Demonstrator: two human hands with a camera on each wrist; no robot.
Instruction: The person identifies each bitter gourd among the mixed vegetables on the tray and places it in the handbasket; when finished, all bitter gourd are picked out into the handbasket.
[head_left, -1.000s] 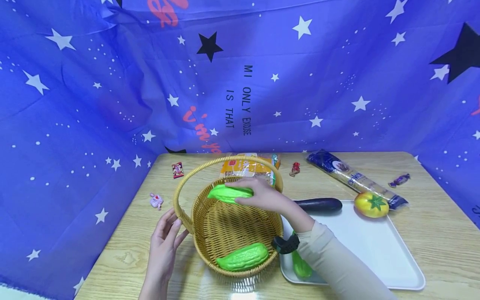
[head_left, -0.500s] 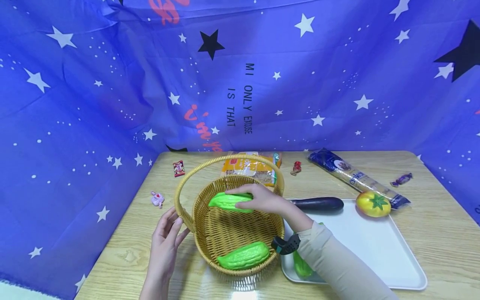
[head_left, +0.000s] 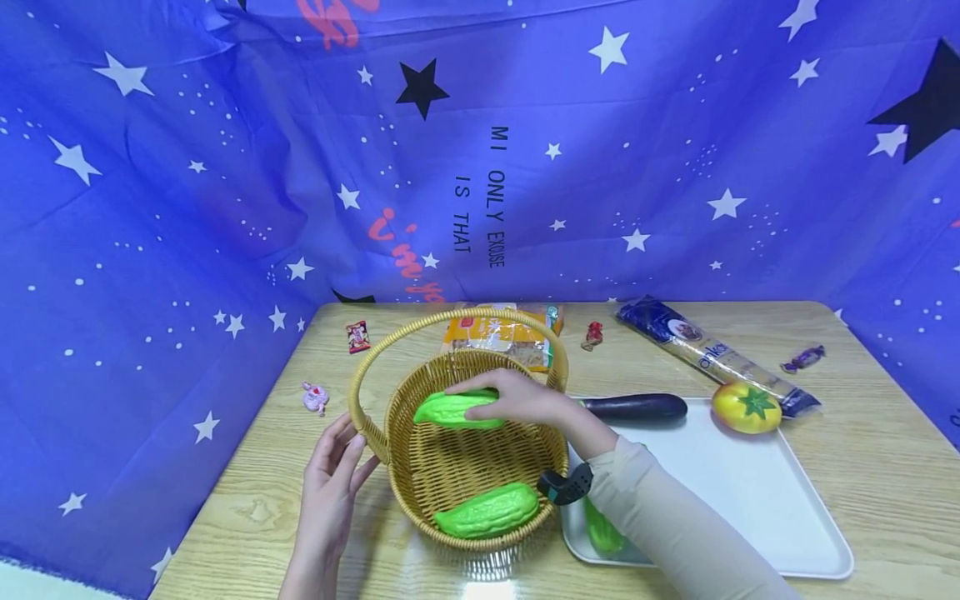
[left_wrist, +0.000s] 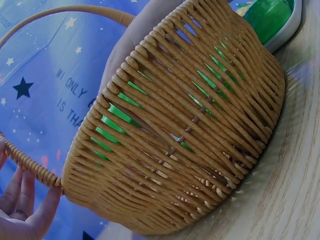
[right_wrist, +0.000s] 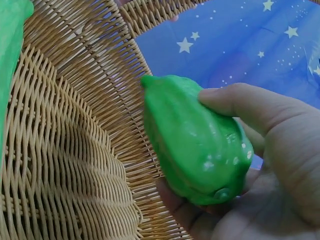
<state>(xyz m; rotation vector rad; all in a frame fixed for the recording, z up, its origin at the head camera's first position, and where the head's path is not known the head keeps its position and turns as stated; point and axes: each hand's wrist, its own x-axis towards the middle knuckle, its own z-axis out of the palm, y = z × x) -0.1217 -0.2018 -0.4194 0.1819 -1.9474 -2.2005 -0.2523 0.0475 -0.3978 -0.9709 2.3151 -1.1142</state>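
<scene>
In the head view, a wicker basket with an arched handle stands on the table. My left hand grips the foot of the handle on the left side, its fingers and thumb around it in the left wrist view. Inside the basket's far side, my right hand holds a bright green bitter melon. In the right wrist view, thumb and fingers clasp this melon close to the woven wall. A second bitter melon lies at the basket's near side.
A white tray sits right of the basket, with an eggplant, a yellow fruit and a green vegetable partly under my sleeve. Behind lie an orange bag, a long blue-ended packet and several wrapped candies.
My right hand has lowered the bitter melon a little further into the basket. My left hand keeps its grip on the handle, and the second melon stays where it was.
</scene>
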